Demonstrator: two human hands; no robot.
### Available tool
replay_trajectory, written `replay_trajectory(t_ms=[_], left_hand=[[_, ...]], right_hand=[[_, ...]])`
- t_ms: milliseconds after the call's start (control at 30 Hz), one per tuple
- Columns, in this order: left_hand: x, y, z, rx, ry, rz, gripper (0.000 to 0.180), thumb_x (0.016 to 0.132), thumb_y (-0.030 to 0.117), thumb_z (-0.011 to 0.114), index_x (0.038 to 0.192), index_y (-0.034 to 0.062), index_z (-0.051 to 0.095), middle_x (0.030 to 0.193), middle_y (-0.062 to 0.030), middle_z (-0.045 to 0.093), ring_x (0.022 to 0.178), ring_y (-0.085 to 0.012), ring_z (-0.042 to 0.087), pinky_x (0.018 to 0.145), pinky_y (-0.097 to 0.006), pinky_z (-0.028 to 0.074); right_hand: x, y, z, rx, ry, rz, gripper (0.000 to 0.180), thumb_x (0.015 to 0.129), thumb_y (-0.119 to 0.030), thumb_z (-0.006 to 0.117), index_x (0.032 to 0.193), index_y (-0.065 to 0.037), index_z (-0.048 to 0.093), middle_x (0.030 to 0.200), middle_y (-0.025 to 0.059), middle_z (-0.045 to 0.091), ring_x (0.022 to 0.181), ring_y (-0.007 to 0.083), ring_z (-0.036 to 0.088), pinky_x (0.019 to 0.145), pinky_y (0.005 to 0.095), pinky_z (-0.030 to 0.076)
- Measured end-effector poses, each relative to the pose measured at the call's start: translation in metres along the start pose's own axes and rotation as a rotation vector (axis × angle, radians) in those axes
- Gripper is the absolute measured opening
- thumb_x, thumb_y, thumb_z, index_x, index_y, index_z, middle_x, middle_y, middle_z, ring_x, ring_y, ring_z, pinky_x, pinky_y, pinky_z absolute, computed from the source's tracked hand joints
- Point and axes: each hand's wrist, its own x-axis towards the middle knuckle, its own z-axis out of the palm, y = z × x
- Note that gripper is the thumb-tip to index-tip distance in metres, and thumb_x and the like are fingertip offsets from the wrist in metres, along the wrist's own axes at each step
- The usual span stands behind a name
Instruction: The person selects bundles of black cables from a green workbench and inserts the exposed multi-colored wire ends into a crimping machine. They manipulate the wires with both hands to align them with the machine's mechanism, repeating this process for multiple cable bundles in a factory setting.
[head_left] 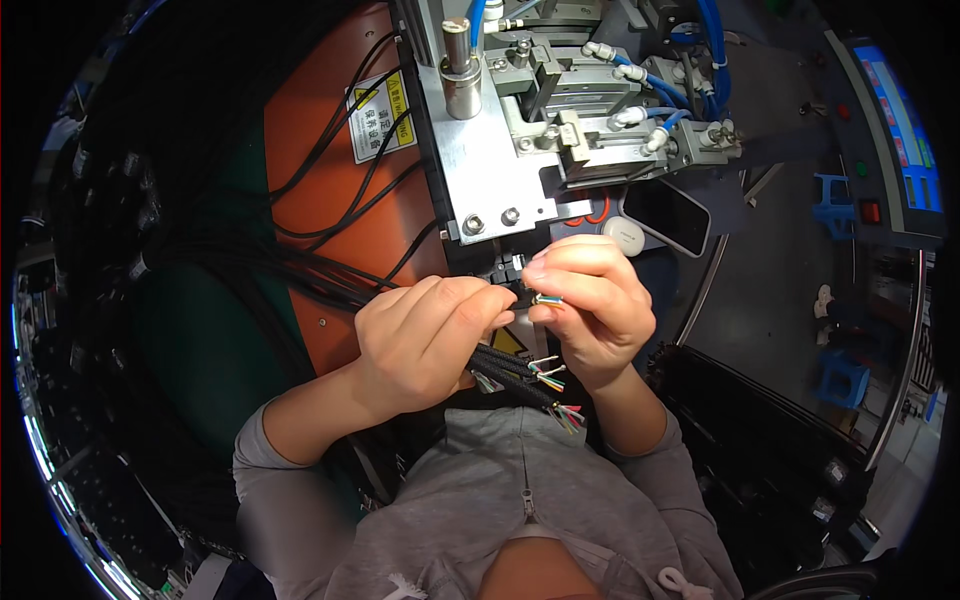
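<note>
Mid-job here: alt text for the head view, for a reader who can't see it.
A person's right hand pinches thin coloured wires, the left hand close beside it, in front of a metal fixture with blue tubes. Black cables with splayed coloured ends show nearer the person's grey top.

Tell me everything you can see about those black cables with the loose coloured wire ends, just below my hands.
The black cables have dark, textured sleeves that look braided. They emerge from beneath the left hand and slant down to the right in the picture, lying side by side above the grey jacket. At their ends, thin coloured wires fan out, white, red and green among them. Whether the left hand touches them is hidden.
</note>
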Motion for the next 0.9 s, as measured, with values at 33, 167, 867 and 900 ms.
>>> replay_trajectory(t_ms=[33, 167, 867, 900], left_hand=[[0.000, 0.000, 0.001, -0.012, 0.011, -0.003, 0.016, 0.074, 0.010, 0.070, 0.085, 0.0022, 0.061, 0.073, -0.0055, 0.060, 0.057, -0.0150, 0.058, 0.043, -0.025, 0.041], [-0.002, 0.000, 0.004, -0.057, -0.001, -0.027, 0.016, 0.073, 0.009, 0.070, 0.083, 0.0023, 0.060, 0.070, -0.0050, 0.055, 0.056, -0.0164, 0.056, 0.043, -0.027, 0.041], [-0.011, 0.005, 0.005, 0.178, -0.212, 0.069, 0.034, 0.069, 0.012, 0.066, 0.102, 0.0042, 0.068, 0.075, -0.0011, 0.057, 0.057, -0.0105, 0.053, 0.044, -0.022, 0.039], [-0.012, 0.005, 0.006, 0.195, -0.240, 0.067, 0.034, 0.069, 0.011, 0.066, 0.102, 0.0051, 0.068, 0.075, -0.0009, 0.056, 0.057, -0.0102, 0.052, 0.044, -0.022, 0.039]], right_hand=[[-0.002, 0.001, 0.000, 0.014, -0.019, 0.014, 0.020, 0.071, -0.003, 0.075, 0.090, 0.001, 0.069, 0.086, 0.0109, 0.067, 0.078, 0.0226, 0.063, 0.070, 0.0279, 0.049], [0.000, -0.007, 0.002, 0.379, 0.014, 0.486, 0.013, 0.073, 0.002, 0.073, 0.086, 0.003, 0.069, 0.084, 0.0111, 0.066, 0.077, 0.0182, 0.062, 0.070, 0.0263, 0.048], [-0.017, 0.007, -0.026, 0.352, -0.121, 0.746, 0.006, 0.082, -0.004, 0.064, 0.084, 0.001, 0.061, 0.081, 0.0046, 0.059, 0.075, 0.0099, 0.055, 0.068, 0.0235, 0.043], [-0.015, 0.007, -0.023, 0.188, -0.137, 0.661, 0.006, 0.081, -0.003, 0.065, 0.083, 0.001, 0.061, 0.079, 0.0053, 0.059, 0.074, 0.0113, 0.056, 0.068, 0.0242, 0.044]])
